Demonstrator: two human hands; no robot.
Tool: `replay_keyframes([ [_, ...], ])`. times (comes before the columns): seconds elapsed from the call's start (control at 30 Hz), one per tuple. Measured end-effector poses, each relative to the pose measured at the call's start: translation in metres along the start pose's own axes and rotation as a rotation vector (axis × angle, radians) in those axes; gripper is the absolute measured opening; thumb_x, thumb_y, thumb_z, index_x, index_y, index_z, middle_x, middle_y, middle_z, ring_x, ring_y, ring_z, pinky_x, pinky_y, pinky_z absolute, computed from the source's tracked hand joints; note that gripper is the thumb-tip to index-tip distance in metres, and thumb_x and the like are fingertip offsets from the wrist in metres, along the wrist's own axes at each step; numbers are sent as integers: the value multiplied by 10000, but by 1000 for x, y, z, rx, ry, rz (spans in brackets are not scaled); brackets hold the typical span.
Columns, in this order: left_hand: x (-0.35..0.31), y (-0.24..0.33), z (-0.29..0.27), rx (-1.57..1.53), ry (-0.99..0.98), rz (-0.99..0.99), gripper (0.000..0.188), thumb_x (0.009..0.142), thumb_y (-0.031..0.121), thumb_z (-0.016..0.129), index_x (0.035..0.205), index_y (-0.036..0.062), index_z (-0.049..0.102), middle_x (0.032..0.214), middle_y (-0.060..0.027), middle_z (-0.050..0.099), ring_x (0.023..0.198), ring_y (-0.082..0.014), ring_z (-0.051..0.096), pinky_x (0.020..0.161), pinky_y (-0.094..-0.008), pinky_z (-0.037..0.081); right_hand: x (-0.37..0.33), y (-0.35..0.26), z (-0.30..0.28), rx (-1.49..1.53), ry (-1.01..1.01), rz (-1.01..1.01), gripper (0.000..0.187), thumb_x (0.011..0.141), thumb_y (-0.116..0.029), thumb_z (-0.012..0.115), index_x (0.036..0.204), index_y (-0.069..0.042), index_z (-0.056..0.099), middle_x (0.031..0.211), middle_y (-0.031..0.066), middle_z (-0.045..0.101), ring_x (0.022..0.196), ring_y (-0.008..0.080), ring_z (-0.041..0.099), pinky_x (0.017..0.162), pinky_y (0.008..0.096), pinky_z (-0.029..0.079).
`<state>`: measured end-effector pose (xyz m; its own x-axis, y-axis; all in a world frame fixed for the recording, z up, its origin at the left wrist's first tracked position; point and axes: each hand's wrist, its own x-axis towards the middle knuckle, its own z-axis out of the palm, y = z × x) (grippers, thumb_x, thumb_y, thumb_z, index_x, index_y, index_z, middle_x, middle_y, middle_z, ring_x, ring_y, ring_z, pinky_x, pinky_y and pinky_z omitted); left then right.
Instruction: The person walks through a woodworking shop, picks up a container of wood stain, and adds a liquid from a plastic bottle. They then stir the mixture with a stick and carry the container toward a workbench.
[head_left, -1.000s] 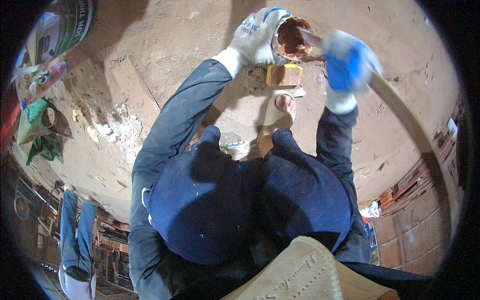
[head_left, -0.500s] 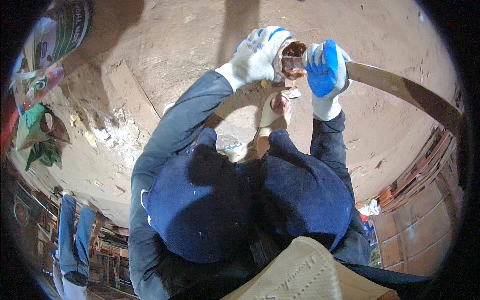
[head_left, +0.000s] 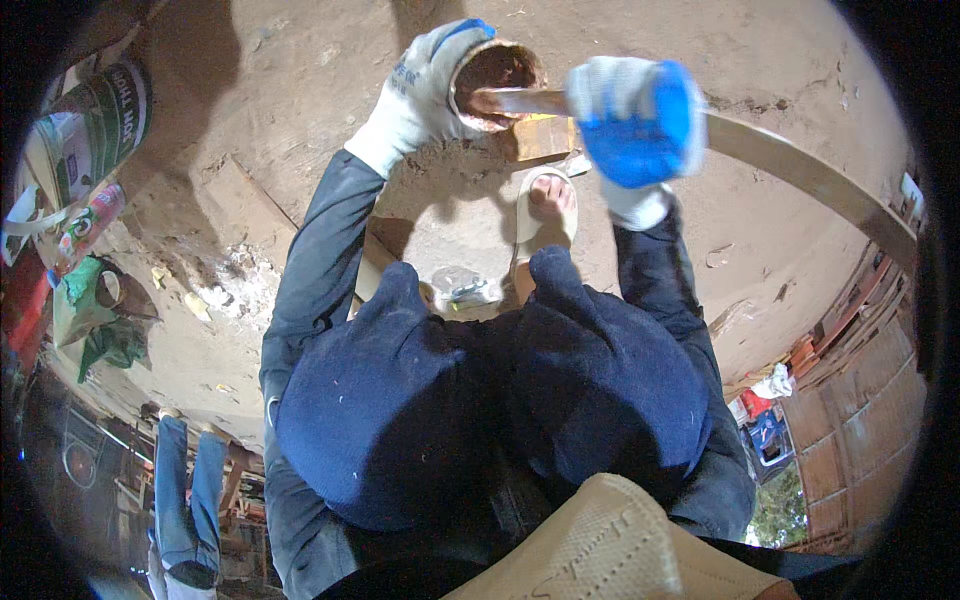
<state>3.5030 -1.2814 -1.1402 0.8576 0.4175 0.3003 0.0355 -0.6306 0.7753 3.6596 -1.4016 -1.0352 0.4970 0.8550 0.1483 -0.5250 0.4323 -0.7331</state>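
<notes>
My left hand point(head_left: 425, 95), in a white and blue glove, is wrapped round a round, open-mouthed container point(head_left: 500, 62). Its mouth is tilted to the right, and the inside is reddish brown. In my right hand point(head_left: 638, 122), gloved the same way and slightly blurred, is a long flat wooden strip point(head_left: 810, 170). The strip's short end reaches left into the container's mouth; its long end runs out to the right. Just below the container lies a yellowish wooden block point(head_left: 542, 138). I cannot tell whether the two touch.
My sandalled foot point(head_left: 550, 205) is on the dirt floor below the block. Bags and wrappers point(head_left: 95, 210) lie at the far left, near a thin wooden stick point(head_left: 262, 192). Another person's legs point(head_left: 185, 495) show at lower left. Stacked boards point(head_left: 850, 310) line the right edge.
My left hand and the container have moved left and slightly up. The container's mouth now shows more, with the strip's end in it. The wooden block has come into fuller view.
</notes>
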Motion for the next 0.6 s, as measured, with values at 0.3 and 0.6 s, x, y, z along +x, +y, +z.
replay_keyframes([
  [0.3, 12, -3, -7, -34, -23, -86, 874, 531, 384, 888, 1261, 80, 517, 1221, -160, 563, 1144, -344, 550, 985, -417, 462, 19, 6, 3, -172, -146, 70, 386, 1014, -223, 405, 647, -107, 372, 592, 4, 316, 532, 152, 345, 514, 300, 299],
  [0.6, 21, 2, -1, -26, -66, -85, 929, 508, 380, 896, 1282, 63, 490, 1211, -164, 560, 1147, -345, 545, 996, -416, 455, 26, 48, -60, -177, -116, 10, 325, 949, -306, 488, 709, -100, 415, 631, 45, 406, 565, 212, 394, 542, 351, 353],
])
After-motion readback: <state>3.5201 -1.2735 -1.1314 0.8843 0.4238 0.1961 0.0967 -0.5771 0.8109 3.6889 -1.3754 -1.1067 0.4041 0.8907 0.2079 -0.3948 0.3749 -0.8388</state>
